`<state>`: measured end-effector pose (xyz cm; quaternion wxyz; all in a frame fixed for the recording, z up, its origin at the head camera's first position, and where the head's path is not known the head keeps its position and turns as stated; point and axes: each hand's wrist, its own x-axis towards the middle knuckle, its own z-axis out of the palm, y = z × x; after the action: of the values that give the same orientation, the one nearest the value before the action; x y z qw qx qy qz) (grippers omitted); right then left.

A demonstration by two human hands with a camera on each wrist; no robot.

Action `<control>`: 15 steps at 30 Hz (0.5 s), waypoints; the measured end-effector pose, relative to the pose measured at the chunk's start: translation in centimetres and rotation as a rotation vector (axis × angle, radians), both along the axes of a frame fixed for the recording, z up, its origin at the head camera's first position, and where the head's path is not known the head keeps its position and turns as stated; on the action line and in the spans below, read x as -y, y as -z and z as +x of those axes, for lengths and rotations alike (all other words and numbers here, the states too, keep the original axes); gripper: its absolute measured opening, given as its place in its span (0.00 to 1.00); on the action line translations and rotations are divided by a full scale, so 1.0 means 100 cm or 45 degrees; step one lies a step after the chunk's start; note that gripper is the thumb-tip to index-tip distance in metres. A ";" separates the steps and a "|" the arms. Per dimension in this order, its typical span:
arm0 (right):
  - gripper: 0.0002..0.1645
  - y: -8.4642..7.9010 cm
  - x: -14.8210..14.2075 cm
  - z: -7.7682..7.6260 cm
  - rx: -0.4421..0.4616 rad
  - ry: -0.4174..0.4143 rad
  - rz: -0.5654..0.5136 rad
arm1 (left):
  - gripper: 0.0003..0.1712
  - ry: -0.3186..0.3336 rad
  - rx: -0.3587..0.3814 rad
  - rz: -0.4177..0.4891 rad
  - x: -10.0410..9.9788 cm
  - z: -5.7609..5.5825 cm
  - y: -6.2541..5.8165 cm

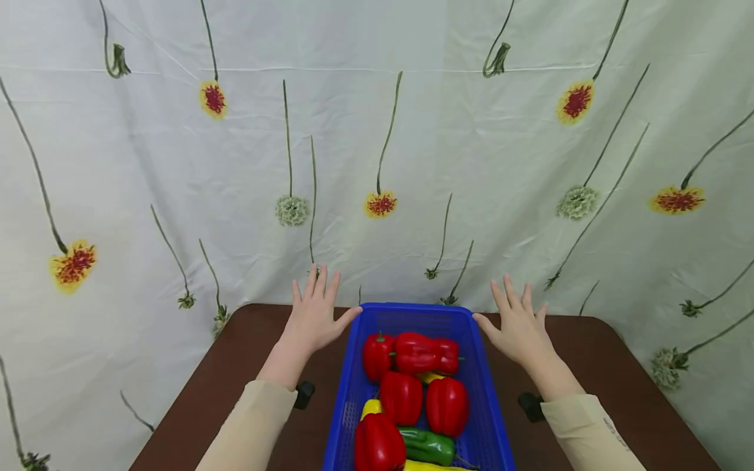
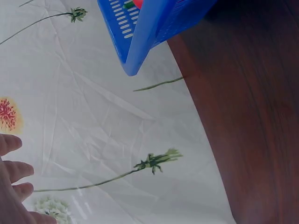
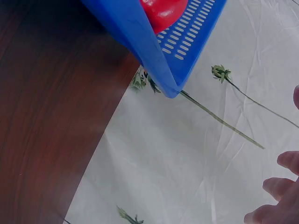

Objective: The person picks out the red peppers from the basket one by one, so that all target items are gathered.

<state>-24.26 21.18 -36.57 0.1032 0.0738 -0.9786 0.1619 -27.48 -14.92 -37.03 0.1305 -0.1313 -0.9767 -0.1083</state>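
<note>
My left hand [image 1: 316, 316] is spread with straight fingers at the far left corner of a blue plastic basket [image 1: 347, 392], its thumb tip right at the rim in the head view. On the other side my right hand [image 1: 521, 329] is spread the same way, thumb tip by the far right corner. Neither hand holds anything. Inside the basket lie several red bell peppers [image 1: 401, 398], a long green pepper [image 1: 427, 447] and some yellow pieces [image 1: 371, 409], partly covered by the red ones. In the wrist views only the fingers of each hand show at the frame edge.
The basket stands on a dark brown wooden table [image 1: 235, 366] with rounded far corners. Behind the table hangs a white cloth [image 1: 341, 144] printed with flowers and stems. A black band [image 1: 304, 394] shows at the left wrist and another black piece [image 1: 531, 406] at the right.
</note>
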 end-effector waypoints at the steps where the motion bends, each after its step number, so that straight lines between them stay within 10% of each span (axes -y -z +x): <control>1: 0.49 -0.001 0.001 0.000 -0.004 -0.001 -0.001 | 0.50 0.002 0.004 0.008 0.000 0.000 -0.001; 15: 0.49 0.000 0.033 0.002 0.011 -0.106 -0.141 | 0.51 0.036 0.092 0.250 0.009 0.015 0.009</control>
<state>-24.06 17.84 -36.57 0.0960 0.1081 -0.9647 0.2202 -26.00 -15.79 -37.96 0.1059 -0.1277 -0.9635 -0.2099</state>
